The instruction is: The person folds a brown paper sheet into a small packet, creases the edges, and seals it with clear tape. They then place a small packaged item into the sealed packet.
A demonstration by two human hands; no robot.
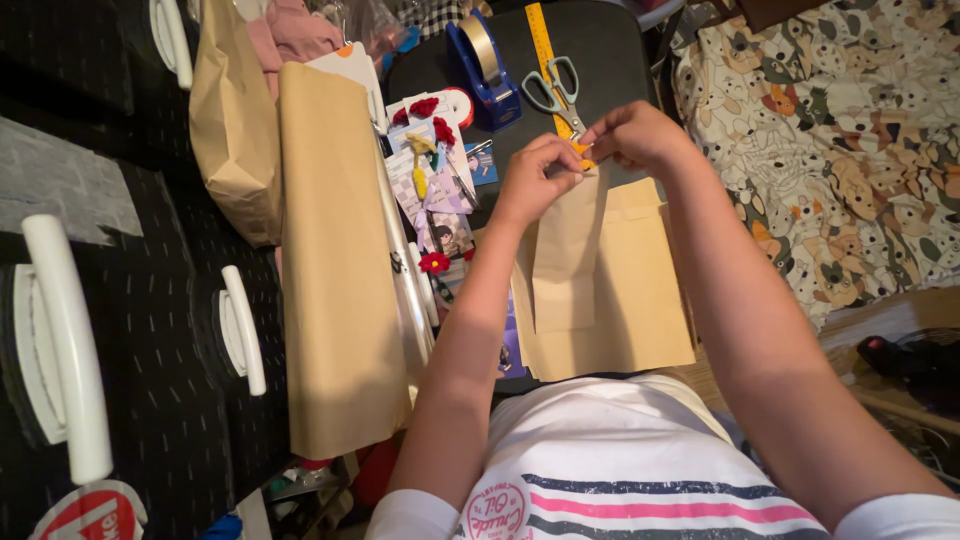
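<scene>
My left hand [537,175] and my right hand [636,133] meet above a dark table, both pinching the top edge of a narrow folded piece of brown paper [566,262] that hangs down from my fingers. Under it a larger sheet of brown paper [640,300] lies flat on the table. Just beyond my right hand lie scissors [556,92] with pale blue-grey handles, on a yellow ruler [540,40].
A long brown paper roll [335,270] lies at the left beside a white tube. A blue tape dispenser [482,60], red paper flowers [434,263] and small picture cards sit behind. Black drawers with white handles [243,330] stand left; a patterned bedspread [850,150] is right.
</scene>
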